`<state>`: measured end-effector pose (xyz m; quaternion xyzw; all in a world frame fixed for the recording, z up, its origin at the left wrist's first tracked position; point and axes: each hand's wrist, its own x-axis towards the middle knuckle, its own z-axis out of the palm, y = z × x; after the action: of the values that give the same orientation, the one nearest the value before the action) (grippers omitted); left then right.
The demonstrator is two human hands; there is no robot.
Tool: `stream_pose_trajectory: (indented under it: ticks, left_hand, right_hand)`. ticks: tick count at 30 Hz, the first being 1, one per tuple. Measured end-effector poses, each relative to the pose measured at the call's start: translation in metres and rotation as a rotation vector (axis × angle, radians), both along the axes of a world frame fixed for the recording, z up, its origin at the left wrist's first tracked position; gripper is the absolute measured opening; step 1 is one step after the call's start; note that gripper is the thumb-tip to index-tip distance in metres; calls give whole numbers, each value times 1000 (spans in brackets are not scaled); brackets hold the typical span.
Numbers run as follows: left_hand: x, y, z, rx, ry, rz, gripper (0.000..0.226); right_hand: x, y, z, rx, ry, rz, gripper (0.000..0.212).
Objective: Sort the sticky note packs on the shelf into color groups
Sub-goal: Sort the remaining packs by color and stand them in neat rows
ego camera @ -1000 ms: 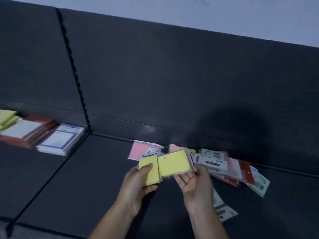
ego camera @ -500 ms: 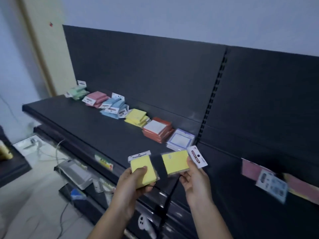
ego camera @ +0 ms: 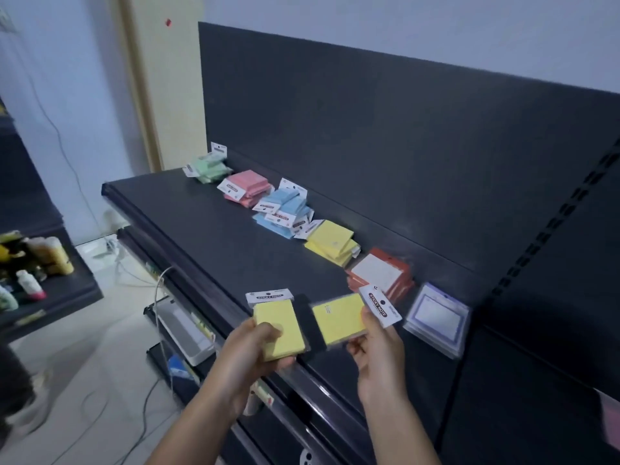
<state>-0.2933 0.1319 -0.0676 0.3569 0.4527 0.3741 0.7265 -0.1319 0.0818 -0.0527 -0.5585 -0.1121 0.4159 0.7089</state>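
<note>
Holding one yellow sticky note pack (ego camera: 280,330), the left hand (ego camera: 250,359) has its fingers (ego camera: 268,331) wrapped tight around the flat square block. This pack sits in clear shiny plastic with a white card tab on top. The right hand (ego camera: 377,354) pinches a second yellow pack (ego camera: 339,319) by its side, thumb on the white tab that reads "STICKY NOTE". Both packs are up in the air, just above the front edge of the dark shelf (ego camera: 208,239), with a small gap between them.

Along the back of the smooth black shelf lie little piles in a row. Far away is a green pile (ego camera: 209,167), then a pink pile (ego camera: 248,187), then a messy blue pile (ego camera: 285,213). Next comes a yellow pile (ego camera: 333,241), stacked a bit crooked. Beside it is a red pile with a white front (ego camera: 382,275). Nearest the right hand lies a flat purple-edged pile (ego camera: 436,318) in glossy wrap. A tall dark back panel (ego camera: 385,129) stands behind them all.
</note>
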Motion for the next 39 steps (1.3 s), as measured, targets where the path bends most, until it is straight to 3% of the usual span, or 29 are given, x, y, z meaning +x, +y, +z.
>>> stream_pose_trajectory:
  ticks: [7, 12, 16, 20, 27, 30, 33, 39]
  left_hand:
    - [32, 88, 17, 116, 60, -39, 27]
    - [53, 132, 21, 316, 60, 49, 28]
    - [70, 168, 21, 502, 161, 29, 38]
    - [95, 211, 20, 623, 273, -97, 32]
    - [123, 254, 11, 569, 283, -436, 35]
    - [122, 263, 13, 510, 204, -483, 40]
    - [123, 266, 8, 563, 173, -531, 25]
    - [126, 266, 5, 629, 283, -638, 29]
  right_hand:
    - [23, 78, 0, 27, -46, 23, 38]
    - [49, 123, 4, -23, -311, 112, 30]
    - [67, 155, 9, -100, -304, 68, 26]
    - [75, 185, 16, -140, -371, -40, 24]
    - [77, 222, 15, -215, -422, -145, 21]
    - [73, 238, 3, -353, -517, -197, 15]
    - [70, 244, -4, -506, -691, -274, 20]
    - [69, 250, -5, -581, -803, -371, 24]
